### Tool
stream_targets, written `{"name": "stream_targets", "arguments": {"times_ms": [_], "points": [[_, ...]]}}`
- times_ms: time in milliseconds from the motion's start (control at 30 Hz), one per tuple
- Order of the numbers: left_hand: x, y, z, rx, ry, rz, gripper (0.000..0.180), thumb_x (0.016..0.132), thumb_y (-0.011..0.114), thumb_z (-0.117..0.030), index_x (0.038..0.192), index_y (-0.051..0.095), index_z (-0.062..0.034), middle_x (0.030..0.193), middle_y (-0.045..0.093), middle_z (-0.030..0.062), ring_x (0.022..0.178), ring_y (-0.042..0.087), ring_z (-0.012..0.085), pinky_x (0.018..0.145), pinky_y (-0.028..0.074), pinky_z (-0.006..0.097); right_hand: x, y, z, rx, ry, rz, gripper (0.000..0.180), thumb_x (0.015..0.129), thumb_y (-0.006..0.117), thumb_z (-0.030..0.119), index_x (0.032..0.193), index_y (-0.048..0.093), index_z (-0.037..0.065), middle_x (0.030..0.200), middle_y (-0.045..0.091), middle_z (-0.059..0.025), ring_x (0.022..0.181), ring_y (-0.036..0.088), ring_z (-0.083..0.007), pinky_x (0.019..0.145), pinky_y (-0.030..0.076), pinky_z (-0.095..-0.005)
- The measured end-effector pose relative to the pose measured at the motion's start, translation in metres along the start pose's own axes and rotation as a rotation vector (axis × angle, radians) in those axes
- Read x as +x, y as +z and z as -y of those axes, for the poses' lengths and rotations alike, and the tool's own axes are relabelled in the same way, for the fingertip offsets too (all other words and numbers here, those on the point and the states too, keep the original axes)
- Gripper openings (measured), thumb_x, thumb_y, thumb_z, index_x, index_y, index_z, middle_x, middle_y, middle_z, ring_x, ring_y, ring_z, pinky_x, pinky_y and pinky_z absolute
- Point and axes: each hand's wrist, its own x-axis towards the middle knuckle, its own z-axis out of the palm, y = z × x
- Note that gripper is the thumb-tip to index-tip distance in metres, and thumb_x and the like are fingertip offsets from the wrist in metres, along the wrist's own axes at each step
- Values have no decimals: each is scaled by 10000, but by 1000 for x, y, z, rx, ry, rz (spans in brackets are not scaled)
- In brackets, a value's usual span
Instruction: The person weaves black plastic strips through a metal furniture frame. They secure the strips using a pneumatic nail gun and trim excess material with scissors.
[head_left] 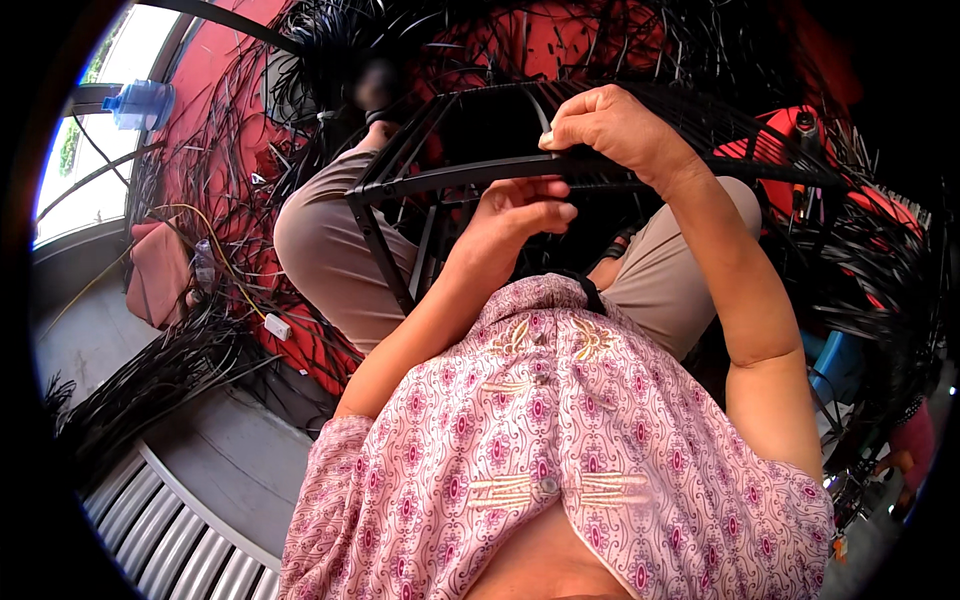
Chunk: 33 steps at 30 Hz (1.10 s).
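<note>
A black metal frame [410,178] with black strips woven across it rests over my knees. My right hand [612,128] grips the frame's near bar from above, fingers curled around it. Just under that bar, my left hand [520,212] is closed on a black strip [560,192], thumb and fingers pinched together. The woven part [700,120] spreads to the right of my right hand. My pink patterned sleeves and shirt fill the lower middle of the view.
Loose black strips [160,370] lie in bundles on the floor at left and hang around a red wall [215,60]. A white plug [277,326] lies on the floor. A window [95,150] is at far left, a ribbed metal sheet [170,540] at lower left.
</note>
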Motion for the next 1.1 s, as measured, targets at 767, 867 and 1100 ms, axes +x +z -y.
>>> {"name": "stream_targets", "arguments": {"times_ms": [767,867,1100], "points": [[34,25,-20,-12,221,-78,138,862,743,-175,839,687,-50,747,655,-5,667,620,78,635,485,228,10,-25,10,59,19,-127,114,822,738,173,808,730,59,702,622,43,635,513,-30,590,391,-195],[51,24,-30,51,184,-84,135,863,722,-168,837,685,-41,753,662,14,667,625,104,637,471,238,24,-32,-1,146,-19,-169,143,815,747,178,815,735,36,697,632,27,637,522,-44,593,406,-220],[36,-10,5,-15,209,-146,244,929,676,-228,965,676,13,904,713,143,733,657,172,508,530,265,11,8,-8,-157,-95,-311,239,744,757,288,846,767,71,743,715,-103,720,689,-203,724,526,-320]]}}
